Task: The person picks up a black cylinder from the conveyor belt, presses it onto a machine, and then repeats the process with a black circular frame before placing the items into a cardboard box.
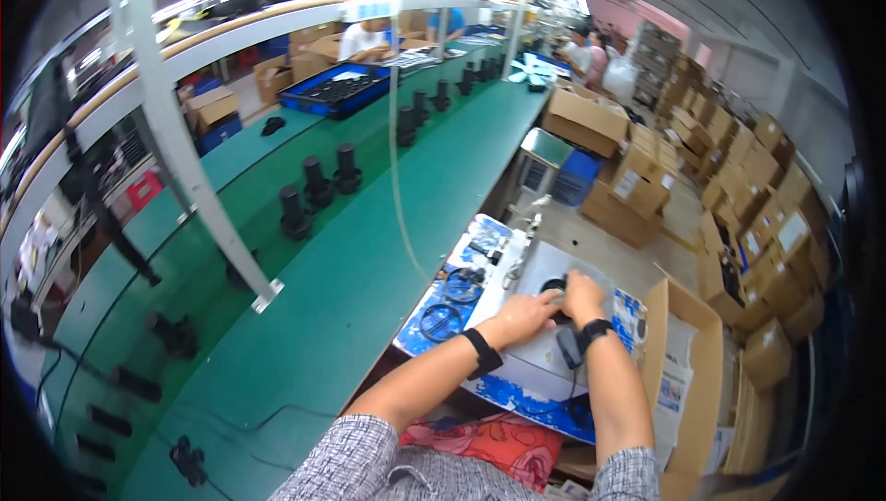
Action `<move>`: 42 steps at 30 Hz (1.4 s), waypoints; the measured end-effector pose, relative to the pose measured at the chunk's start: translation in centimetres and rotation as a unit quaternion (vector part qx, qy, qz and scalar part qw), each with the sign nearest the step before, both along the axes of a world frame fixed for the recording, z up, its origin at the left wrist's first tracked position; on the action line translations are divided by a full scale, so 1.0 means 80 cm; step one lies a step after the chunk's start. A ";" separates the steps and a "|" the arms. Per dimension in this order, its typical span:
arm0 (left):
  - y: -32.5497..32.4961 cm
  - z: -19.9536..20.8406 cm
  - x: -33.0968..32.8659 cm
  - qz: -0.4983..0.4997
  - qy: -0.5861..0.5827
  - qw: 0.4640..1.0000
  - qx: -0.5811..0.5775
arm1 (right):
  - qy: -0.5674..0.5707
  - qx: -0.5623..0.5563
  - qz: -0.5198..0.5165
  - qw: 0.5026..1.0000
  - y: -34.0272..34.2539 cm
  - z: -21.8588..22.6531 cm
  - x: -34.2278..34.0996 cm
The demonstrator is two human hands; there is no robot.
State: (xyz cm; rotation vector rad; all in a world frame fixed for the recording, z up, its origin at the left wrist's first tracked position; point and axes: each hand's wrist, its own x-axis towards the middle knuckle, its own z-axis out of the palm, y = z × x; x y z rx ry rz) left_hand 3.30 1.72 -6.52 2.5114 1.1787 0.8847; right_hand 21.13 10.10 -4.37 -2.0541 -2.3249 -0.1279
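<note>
My left hand (526, 318) and my right hand (582, 299) meet over a small black round part (554, 286) on a pale grey plate (583, 266). The fingers of both hands are closed around the part and cover most of it, so its exact kind is hidden. Beside the plate stands a metal fixture (528, 229). Close to my right wrist sits a dark grey object (568, 348) with a cable. Left of the plate, coiled black cables (463, 285) lie on a blue and white work surface (517, 393).
A long green conveyor bench (406, 256) runs on my left, carrying upright black cylindrical parts (294, 212). Beyond is a blue tray (338, 89). A white post (198, 169) rises from the bench. An open carton (706, 353) stands at right, before stacked boxes (771, 215). Other people work farther off.
</note>
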 end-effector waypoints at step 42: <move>-0.527 0.159 -0.557 0.789 0.192 0.582 -0.045 | 0.634 0.008 0.027 0.773 -0.193 -0.067 0.100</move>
